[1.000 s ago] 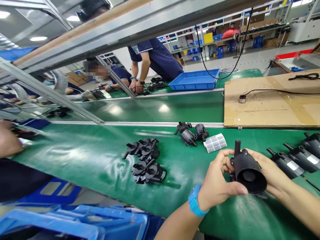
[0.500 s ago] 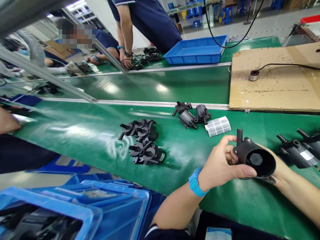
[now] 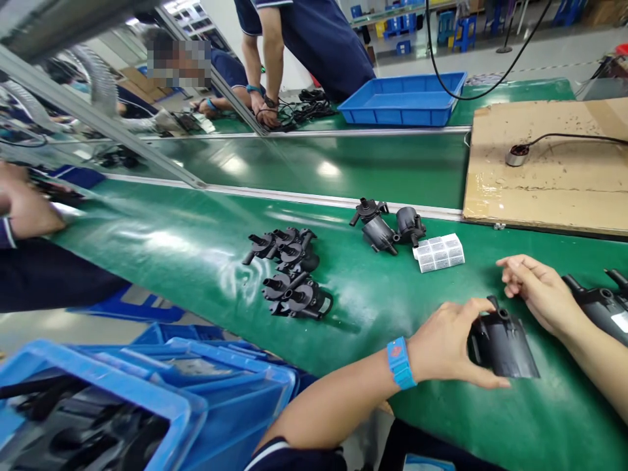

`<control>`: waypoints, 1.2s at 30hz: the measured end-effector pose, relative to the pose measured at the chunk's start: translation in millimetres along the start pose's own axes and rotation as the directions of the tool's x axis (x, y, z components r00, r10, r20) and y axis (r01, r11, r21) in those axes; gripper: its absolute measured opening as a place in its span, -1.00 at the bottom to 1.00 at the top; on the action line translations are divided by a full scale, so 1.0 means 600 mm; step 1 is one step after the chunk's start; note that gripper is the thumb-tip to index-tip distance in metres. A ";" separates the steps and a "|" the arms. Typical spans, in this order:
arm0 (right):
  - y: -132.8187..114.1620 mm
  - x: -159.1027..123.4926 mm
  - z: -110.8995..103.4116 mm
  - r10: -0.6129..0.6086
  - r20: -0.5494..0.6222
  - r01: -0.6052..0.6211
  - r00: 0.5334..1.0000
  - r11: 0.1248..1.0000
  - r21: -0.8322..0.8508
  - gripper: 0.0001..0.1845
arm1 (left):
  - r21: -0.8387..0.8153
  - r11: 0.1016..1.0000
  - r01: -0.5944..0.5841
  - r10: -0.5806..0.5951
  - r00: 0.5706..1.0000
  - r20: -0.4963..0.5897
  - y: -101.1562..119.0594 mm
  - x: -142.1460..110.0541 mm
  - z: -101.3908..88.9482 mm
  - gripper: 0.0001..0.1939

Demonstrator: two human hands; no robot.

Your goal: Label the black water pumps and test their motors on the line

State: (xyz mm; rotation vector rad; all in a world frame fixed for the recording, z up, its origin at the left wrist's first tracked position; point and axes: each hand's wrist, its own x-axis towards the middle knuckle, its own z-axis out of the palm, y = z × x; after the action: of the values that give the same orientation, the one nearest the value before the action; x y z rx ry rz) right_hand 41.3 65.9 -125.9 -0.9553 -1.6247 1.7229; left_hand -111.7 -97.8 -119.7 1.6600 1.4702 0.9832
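Note:
My left hand (image 3: 444, 343), with a blue wristband, grips a black pump housing (image 3: 507, 347) between thumb and fingers. The housing is low over the green table surface, its short pipe stub at the top and its wide end turned down. My right hand (image 3: 537, 291) is apart from it, up and to the right, with its fingers loosely bent and nothing visible in them. Beyond my hands, a sheet of white labels (image 3: 440, 254) lies beside two black pumps (image 3: 377, 233). Close to my right hand is a labelled black pump (image 3: 596, 304), partly hidden by my forearm.
Several black pumps (image 3: 299, 294) stand grouped at mid-table. Blue crates (image 3: 235, 373) are at lower left, the nearest holding black parts. A cardboard sheet (image 3: 554, 190) carries a corded metal piece (image 3: 517, 155). A blue tray (image 3: 402, 98) and co-workers' hands (image 3: 265, 111) are across the table.
My right hand has come off the pump housing and moved up. My left hand has lowered the housing and turned its open end from facing me to facing down. The view has shifted slightly.

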 end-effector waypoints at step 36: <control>-0.020 0.109 0.100 -0.476 0.364 0.599 0.801 0.642 -0.478 -0.86 | 0.556 0.747 0.365 -0.010 0.843 -0.538 -0.087 0.047 -0.134 -0.64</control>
State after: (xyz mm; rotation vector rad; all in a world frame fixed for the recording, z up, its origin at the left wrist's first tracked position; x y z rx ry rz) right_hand -45.9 85.2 -120.8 -0.4313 -2.3507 0.9343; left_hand -205.1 -62.3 -125.8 1.6977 2.5222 0.8798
